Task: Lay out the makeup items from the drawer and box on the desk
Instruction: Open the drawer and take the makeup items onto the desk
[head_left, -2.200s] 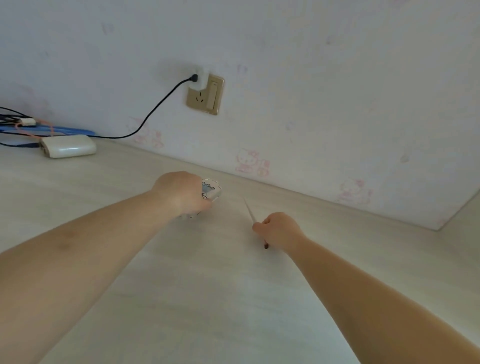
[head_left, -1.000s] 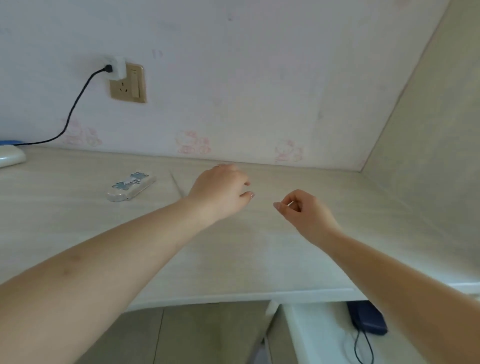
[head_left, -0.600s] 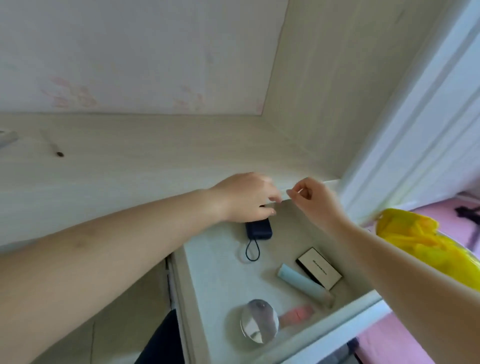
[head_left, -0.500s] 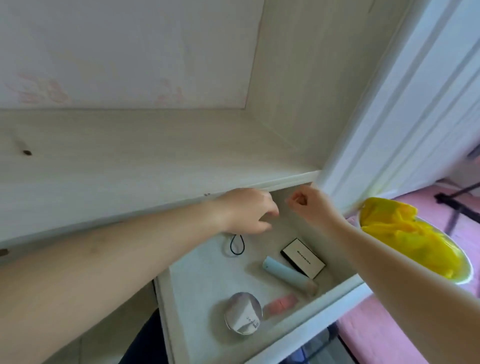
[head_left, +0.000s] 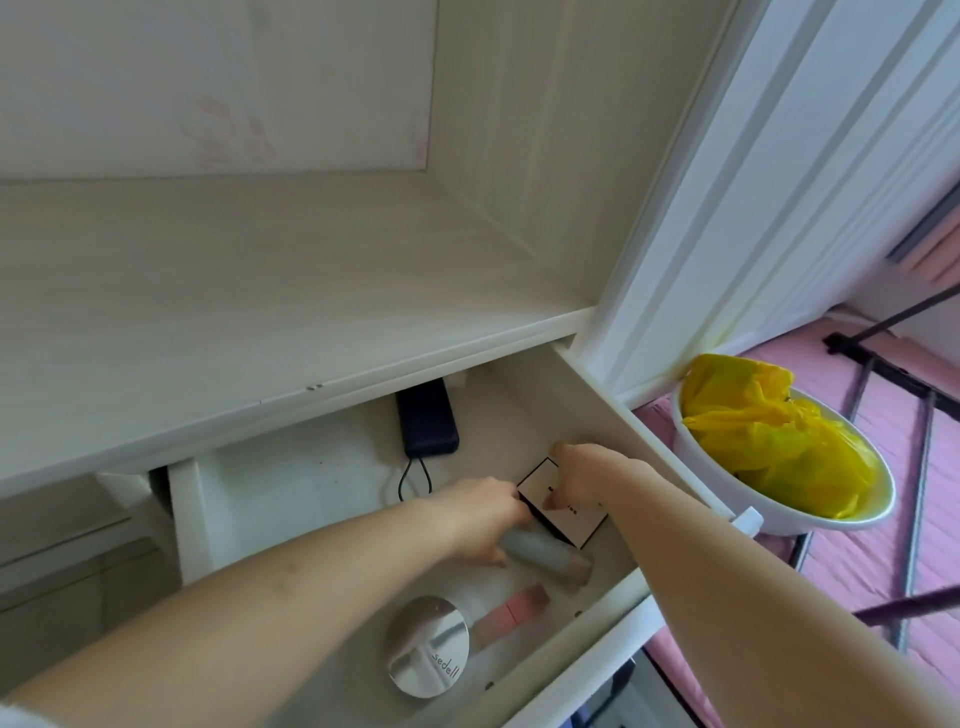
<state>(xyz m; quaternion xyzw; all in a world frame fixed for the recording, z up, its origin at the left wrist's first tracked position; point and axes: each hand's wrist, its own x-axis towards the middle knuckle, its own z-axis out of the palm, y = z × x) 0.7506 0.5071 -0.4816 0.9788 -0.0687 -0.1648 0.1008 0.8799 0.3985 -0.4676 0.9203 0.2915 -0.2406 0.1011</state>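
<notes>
Table (head_left: 249, 291) surface fills the far left of the view, pale wood and bare in this part, which suits it as the place to lay things out. Below its near edge the white drawer (head_left: 202, 514) is pulled out toward the person, so its contents lie open to reach from above.

To the right, on the pink floor, a white basin (head_left: 779, 514) holds a crumpled yellow bag (head_left: 769, 441); it sits beside the drawer and seems no part of the job.

Both hands are down inside the drawer, each apparently after its own item so two can come out together. The right hand (head_left: 587, 467) has its fingertips on the top of a flat white palette box with black edges (head_left: 576, 514), which lies at the right of the drawer; it is touching rather than visibly gripping. The left hand (head_left: 478, 514) curls over the far end of a pale blue tube (head_left: 545, 553) just near of that box; whether its fingers have closed I cannot tell.

At the far end lies a dark power bank (head_left: 427, 421) with a looped cord, likely not makeup. Nearest sit a round silver compact (head_left: 427, 652) and, touching it on the right, a small pink stick (head_left: 511, 616), both not yet taken.
</notes>
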